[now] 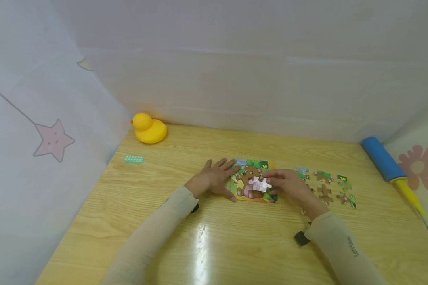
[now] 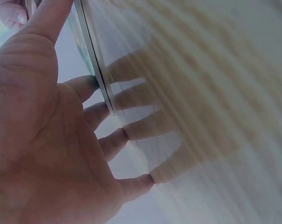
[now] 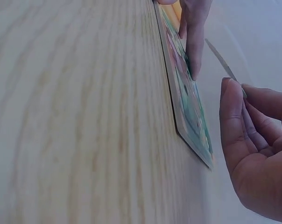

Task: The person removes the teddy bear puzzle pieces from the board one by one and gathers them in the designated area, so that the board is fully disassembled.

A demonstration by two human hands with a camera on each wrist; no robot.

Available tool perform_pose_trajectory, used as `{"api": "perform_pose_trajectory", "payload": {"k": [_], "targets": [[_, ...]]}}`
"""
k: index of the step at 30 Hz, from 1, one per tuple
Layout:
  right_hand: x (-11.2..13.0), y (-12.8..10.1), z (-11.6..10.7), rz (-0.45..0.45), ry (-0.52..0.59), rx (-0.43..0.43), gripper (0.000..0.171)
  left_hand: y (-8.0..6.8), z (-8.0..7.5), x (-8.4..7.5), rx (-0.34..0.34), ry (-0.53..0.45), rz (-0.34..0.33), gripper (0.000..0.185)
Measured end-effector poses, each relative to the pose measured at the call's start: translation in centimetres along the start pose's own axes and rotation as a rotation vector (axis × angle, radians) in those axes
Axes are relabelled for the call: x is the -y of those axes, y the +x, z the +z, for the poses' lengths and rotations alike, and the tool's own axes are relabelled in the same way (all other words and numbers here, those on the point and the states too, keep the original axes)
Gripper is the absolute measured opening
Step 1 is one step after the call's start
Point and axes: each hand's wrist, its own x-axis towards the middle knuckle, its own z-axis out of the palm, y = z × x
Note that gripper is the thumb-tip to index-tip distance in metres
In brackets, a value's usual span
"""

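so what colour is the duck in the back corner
The duck is bright yellow with a small orange beak, seen best in the head view.

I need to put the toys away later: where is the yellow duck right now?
In the head view the yellow duck sits at the far left of the wooden table, against the back wall, just beyond the small green brick.

Small dark print on right sleeve point(image 1: 353, 246), approx. "Let's…", rest illegible; no other legible txt.

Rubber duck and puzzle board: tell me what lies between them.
Only bare wooden table between the rubber duck and the puzzle board, per the head view.
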Motion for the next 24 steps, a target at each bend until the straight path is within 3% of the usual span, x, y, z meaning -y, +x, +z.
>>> {"api": "perform_pose_trajectory", "payload": {"k": [10, 24], "targets": [[-0.3, -1.2, -1.2, 0.009, -0.016, -0.047, 0.045, 0.0, 0.1, 0.0, -0.005, -0.023, 0.001, 0.118], [-1.7, -4.6, -4.9, -0.008, 0.093, -0.113, 0.054, 0.3, 0.0, 0.0, 0.006, -0.017, -0.004, 0.118]]}}
